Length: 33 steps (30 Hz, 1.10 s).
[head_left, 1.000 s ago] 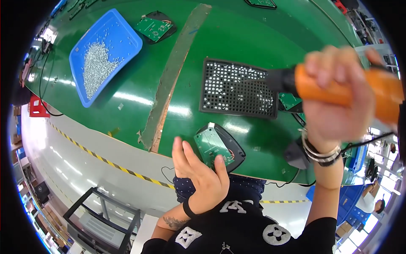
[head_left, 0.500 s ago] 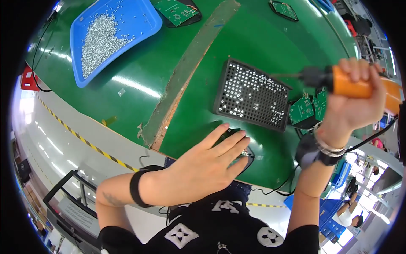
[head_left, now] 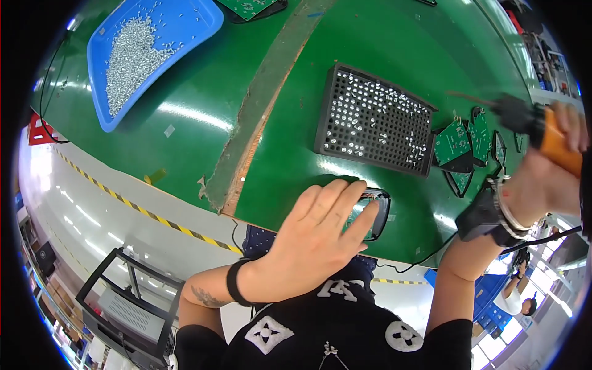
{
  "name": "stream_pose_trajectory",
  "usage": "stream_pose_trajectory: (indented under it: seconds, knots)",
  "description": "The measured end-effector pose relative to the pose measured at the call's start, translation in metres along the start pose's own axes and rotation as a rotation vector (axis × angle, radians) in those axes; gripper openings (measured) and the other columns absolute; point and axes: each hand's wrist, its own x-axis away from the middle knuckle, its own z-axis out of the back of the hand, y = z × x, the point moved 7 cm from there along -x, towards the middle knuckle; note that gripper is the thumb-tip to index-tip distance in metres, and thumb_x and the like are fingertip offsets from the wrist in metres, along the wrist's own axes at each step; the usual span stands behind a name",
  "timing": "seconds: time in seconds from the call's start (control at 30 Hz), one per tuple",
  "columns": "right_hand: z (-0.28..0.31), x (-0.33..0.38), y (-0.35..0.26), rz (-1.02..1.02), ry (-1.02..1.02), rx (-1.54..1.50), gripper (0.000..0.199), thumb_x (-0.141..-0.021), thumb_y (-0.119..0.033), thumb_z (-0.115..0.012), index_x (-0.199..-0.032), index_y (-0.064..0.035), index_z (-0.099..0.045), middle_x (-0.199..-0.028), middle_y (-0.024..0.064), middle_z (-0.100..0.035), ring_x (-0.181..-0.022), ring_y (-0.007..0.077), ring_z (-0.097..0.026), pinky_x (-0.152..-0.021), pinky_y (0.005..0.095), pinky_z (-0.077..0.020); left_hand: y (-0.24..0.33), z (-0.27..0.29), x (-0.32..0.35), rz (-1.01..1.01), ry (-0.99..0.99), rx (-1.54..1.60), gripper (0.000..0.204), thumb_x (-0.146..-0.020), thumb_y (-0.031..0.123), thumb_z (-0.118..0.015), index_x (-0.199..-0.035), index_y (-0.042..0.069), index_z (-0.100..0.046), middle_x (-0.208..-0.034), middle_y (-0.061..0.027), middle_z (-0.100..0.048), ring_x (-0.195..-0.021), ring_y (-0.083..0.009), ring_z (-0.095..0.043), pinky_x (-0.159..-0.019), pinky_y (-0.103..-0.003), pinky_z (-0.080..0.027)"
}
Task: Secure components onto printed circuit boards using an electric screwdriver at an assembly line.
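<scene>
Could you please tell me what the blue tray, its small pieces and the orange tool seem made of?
Blue tray: apparently smooth plastic, by its even colour and moulded rim. Small pieces: apparently shiny metal, by their silvery glints. Orange tool: perhaps plastic, by its solid colour; finish blurred.

Finding free room across the green table (head_left: 382, 37) beyond the tray (head_left: 376, 163), and between the tray and the blue bin (head_left: 188, 31), crossing only a worn strip (head_left: 262, 80). Meeting the tray ahead of the left hand (head_left: 314, 240), then circuit boards (head_left: 452, 143) crowding its right end. Having a dark block (head_left: 478, 219) and black cord (head_left: 542, 238) obstructing beside the right hand (head_left: 549, 176).
</scene>
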Motion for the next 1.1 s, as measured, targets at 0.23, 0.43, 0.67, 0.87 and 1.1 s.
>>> stream_pose_trajectory:
  seconds: [0.23, 0.43, 0.67, 0.87, 1.1]
  knots:
    - [-0.035, 0.036, 0.042, -0.180, -0.256, -0.071, 0.011, -0.081, -0.012, -0.046, -0.090, -0.0070, -0.046, -0.067, 0.0007, -0.044, -0.059, 0.0124, -0.045, -0.062, 0.0285, -0.0396, -0.012, 0.012, 0.011, -0.059, 0.032, 0.096, 0.042, -0.064, 0.014, -0.074, -0.102, 0.005, -0.058, -0.113, -0.0101, -0.055, -0.102, -0.0289, -0.050, -0.081, -0.043, -0.039]
    - [-0.042, 0.040, 0.063, -0.223, -0.309, -0.056, 0.021, -0.081, -0.010, -0.044, -0.102, -0.0084, -0.045, -0.072, 0.0020, -0.042, -0.064, 0.0137, -0.043, -0.067, 0.0319, -0.0349, -0.007, 0.009, 0.003, -0.054, 0.024, 0.153, 0.031, -0.063, 0.009, -0.073, -0.091, 0.008, -0.061, -0.110, -0.0055, -0.056, -0.101, -0.0261, -0.051, -0.084, -0.042, -0.036]
    - [-0.045, 0.042, 0.057, -0.158, -0.288, 0.117, 0.023, -0.082, -0.013, -0.043, -0.105, -0.0109, -0.044, -0.072, 0.0011, -0.042, -0.064, 0.0128, -0.044, -0.067, 0.0318, -0.0350, -0.010, 0.004, -0.004, 0.038, 0.021, 0.130, 0.028, -0.060, 0.007, -0.073, -0.086, 0.009, -0.062, -0.109, -0.0029, -0.056, -0.099, -0.0248, -0.050, -0.086, -0.041, -0.032]
    - [-0.046, 0.044, 0.062, -0.183, -0.311, 0.069, 0.023, -0.082, -0.013, -0.044, -0.105, -0.0119, -0.044, -0.072, 0.0011, -0.043, -0.064, 0.0124, -0.044, -0.068, 0.0325, -0.0352, -0.011, 0.003, -0.004, 0.042, 0.018, 0.148, 0.029, -0.059, 0.009, -0.074, -0.085, 0.010, -0.062, -0.109, -0.0019, -0.055, -0.098, -0.0243, -0.049, -0.086, -0.041, -0.031]
    - [-0.048, 0.045, 0.064, -0.166, -0.283, 0.085, 0.016, -0.082, -0.012, -0.046, -0.097, -0.0102, -0.045, -0.070, 0.0019, -0.043, -0.063, 0.0135, -0.046, -0.068, 0.0323, -0.0371, -0.011, 0.005, -0.002, 0.037, 0.011, 0.168, 0.030, -0.058, 0.012, -0.075, -0.085, 0.012, -0.062, -0.106, -0.0005, -0.055, -0.095, -0.0243, -0.048, -0.085, -0.042, -0.030]
